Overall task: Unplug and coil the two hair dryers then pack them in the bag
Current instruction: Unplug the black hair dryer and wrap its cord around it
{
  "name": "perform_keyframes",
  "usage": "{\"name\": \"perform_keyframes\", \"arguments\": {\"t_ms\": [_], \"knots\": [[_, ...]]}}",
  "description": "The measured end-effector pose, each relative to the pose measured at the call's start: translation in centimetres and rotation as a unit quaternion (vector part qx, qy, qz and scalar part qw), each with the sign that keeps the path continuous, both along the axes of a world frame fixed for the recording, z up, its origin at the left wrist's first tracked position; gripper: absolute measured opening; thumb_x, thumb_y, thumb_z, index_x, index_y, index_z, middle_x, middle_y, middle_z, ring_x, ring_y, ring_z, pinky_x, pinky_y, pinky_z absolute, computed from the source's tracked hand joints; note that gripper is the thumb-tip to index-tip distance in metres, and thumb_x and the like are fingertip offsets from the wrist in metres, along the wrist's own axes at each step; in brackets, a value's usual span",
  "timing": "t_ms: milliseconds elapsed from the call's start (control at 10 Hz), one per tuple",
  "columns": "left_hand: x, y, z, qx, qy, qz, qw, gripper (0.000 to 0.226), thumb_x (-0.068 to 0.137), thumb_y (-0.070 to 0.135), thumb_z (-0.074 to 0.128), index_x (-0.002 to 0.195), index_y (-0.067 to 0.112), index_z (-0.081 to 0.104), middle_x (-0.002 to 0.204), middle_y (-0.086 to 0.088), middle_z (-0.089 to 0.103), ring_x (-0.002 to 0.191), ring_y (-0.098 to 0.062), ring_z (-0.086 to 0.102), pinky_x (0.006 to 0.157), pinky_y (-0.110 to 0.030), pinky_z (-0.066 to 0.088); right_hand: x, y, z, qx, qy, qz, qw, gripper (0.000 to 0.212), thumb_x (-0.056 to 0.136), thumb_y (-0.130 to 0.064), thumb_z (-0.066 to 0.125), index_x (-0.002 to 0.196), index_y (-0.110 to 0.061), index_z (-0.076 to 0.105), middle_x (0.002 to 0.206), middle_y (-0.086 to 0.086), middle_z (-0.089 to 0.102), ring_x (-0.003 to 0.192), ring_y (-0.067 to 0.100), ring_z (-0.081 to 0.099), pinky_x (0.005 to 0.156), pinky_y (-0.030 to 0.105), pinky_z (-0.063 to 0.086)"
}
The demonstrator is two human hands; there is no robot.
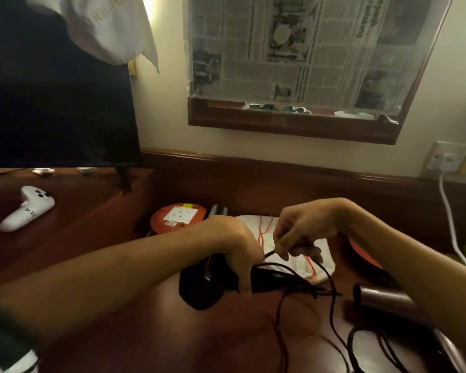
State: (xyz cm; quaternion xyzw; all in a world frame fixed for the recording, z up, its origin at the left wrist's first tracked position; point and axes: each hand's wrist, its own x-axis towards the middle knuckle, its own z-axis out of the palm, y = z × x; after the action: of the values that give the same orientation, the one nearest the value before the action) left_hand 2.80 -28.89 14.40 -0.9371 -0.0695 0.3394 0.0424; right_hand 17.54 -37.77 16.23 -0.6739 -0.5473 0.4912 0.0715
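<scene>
Black hair dryer [199, 289] lay low over the desk [172, 332], left hand [237, 246] curled round its handle; right hand [301, 227] pinched its thin black cord [331, 305]; second, metallic dryer [382, 297] just right; white bag [318, 262] behind.

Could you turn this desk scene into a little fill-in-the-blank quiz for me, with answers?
1. The left hand grips the handle of the black ____.
2. The right hand pinches a loop of the black ____.
3. The bag lying behind the hands has cords coloured ____.
4. The game controller on the left is coloured ____.

Missing words: hair dryer; cord; orange; white
</scene>
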Motion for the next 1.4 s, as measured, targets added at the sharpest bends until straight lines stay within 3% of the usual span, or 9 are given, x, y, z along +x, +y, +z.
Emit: {"name": "perform_keyframes", "arguments": {"t_ms": [200,400,500,600,800,900,1000,1200,1400], "knots": [[1.5,3.3,0.2,-0.003,-0.015,0.061,0.998,0.042,0.089,0.056,0.072,0.111,0.022,0.060,0.109,-0.003,0.070,0.096,-0.023,0.071,0.082,-0.034,0.058,-4.6,-0.3,1.3,0.101,-0.160,-0.053,0.981,0.030,0.100,-0.021,0.056,0.093,0.002,0.074,0.070,0.007,0.074,0.060,0.016,0.068,0.060,0.024,0.054],[2.0,6.7,1.5,-0.087,-0.053,0.055,0.993,0.049,0.087,0.060,0.072,0.074,0.013,0.068,0.072,-0.001,0.063,0.065,-0.020,0.057,0.062,-0.034,0.046,-7.0,-3.3,-2.4,0.247,-0.143,-0.042,0.957,0.029,0.104,-0.026,0.052,0.092,-0.006,0.069,0.079,0.014,0.071,0.066,0.029,0.061,0.067,0.045,0.051],[1.7,8.4,2.5,-0.212,-0.062,0.108,0.969,0.049,0.090,0.052,0.073,0.095,0.003,0.075,0.081,-0.011,0.070,0.072,-0.024,0.065,0.069,-0.034,0.052,-8.9,-4.3,-7.3,0.280,-0.045,-0.125,0.951,0.033,0.108,-0.028,0.045,0.082,-0.010,0.055,0.063,0.000,0.052,0.052,0.012,0.051,0.053,0.032,0.046],[1.3,8.9,3.1,-0.278,-0.028,0.099,0.955,0.044,0.092,0.038,0.075,0.110,-0.002,0.072,0.105,-0.023,0.076,0.096,-0.039,0.074,0.090,-0.045,0.058,-7.6,-4.8,-11.3,0.309,0.041,-0.157,0.937,0.037,0.107,-0.031,0.049,0.078,-0.009,0.054,0.065,0.006,0.044,0.056,0.017,0.042,0.051,0.025,0.036],[0.7,7.3,3.9,-0.355,0.006,0.065,0.933,0.034,0.099,0.029,0.067,0.115,-0.001,0.070,0.099,-0.010,0.074,0.091,-0.022,0.072,0.083,-0.029,0.058,-3.7,-4.0,-13.2,0.277,0.170,-0.214,0.921,0.047,0.093,-0.044,0.069,0.059,-0.019,0.050,0.056,0.003,0.035,0.047,0.019,0.029,0.046,0.030,0.025],[1.1,4.2,4.0,-0.303,0.073,0.037,0.949,0.042,0.100,0.033,0.065,0.121,-0.003,0.068,0.105,-0.020,0.075,0.091,-0.025,0.073,0.078,-0.026,0.060,-0.8,-3.4,-11.8,0.229,0.209,-0.176,0.934,0.036,0.086,-0.043,0.076,0.066,-0.020,0.057,0.059,0.003,0.036,0.050,0.017,0.030,0.049,0.028,0.026],[1.5,1.8,2.2,-0.224,0.102,0.033,0.969,0.044,0.097,0.044,0.067,0.109,0.001,0.072,0.093,-0.011,0.078,0.079,-0.018,0.073,0.074,-0.028,0.060,2.9,-4.0,-8.1,0.143,0.317,-0.146,0.926,0.030,0.087,-0.029,0.079,0.079,-0.008,0.059,0.057,0.001,0.030,0.049,0.011,0.030,0.049,0.023,0.033],[2.3,3.5,0.6,-0.192,0.044,0.110,0.974,0.043,0.092,0.041,0.075,0.115,0.004,0.073,0.088,-0.002,0.078,0.073,-0.014,0.075,0.071,-0.028,0.060,2.2,-4.2,0.6,0.087,0.095,-0.054,0.990,0.022,0.099,-0.001,0.057,0.115,0.012,0.064,0.075,0.010,0.055,0.058,0.015,0.050,0.056,0.028,0.051],[3.4,3.9,-0.3,-0.173,-0.012,0.080,0.982,0.024,0.090,0.043,0.077,0.104,0.025,0.073,0.097,0.005,0.075,0.091,-0.016,0.074,0.081,-0.031,0.059,-2.7,-3.9,0.5,0.106,0.052,-0.065,0.991,0.026,0.100,0.000,0.056,0.123,0.007,0.065,0.110,0.032,0.070,0.082,0.037,0.070,0.078,0.041,0.063]]}}
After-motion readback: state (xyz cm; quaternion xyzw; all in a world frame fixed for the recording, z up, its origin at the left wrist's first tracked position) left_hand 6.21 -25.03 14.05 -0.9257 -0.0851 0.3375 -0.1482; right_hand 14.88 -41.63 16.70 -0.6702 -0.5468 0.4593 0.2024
